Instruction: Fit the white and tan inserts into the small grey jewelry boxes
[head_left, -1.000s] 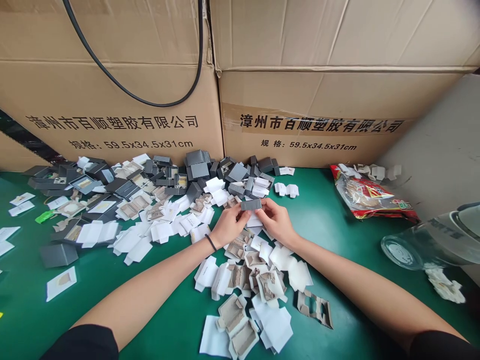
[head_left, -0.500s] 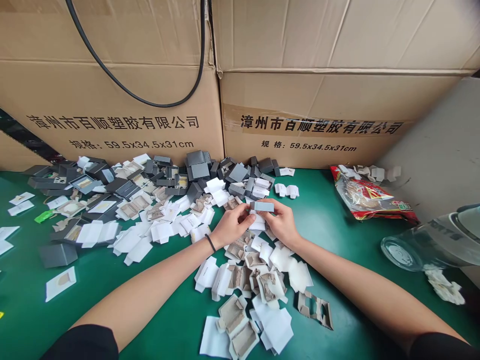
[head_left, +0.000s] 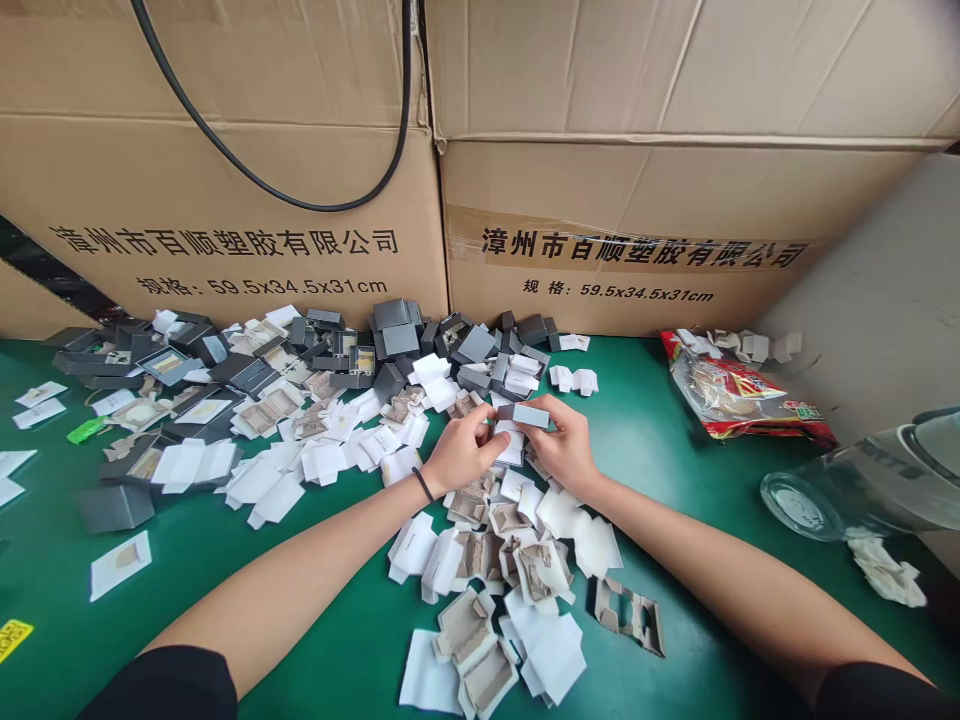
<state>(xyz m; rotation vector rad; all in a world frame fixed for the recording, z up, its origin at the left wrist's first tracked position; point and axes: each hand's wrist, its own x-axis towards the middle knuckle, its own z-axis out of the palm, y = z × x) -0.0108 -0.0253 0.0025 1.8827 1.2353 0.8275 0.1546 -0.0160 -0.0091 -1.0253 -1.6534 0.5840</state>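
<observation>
Green table (head_left: 675, 440) holds scattered white inserts (head_left: 555, 650); cardboard cartons (head_left: 225, 200) behind.

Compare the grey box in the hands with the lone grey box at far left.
The held grey box is raised, pinched by the right hand with the left hand beside it; the lone grey box lies untouched on the green table. The held grey box looks slim, the lone grey box bulkier. Both are plain grey.

Left carton (head_left: 112, 180) printed 漳州市百顺塑胶有限公司, 规格: 59.5x34.5x31cm, right carton (head_left: 675, 190) the same (partly taped)
</observation>
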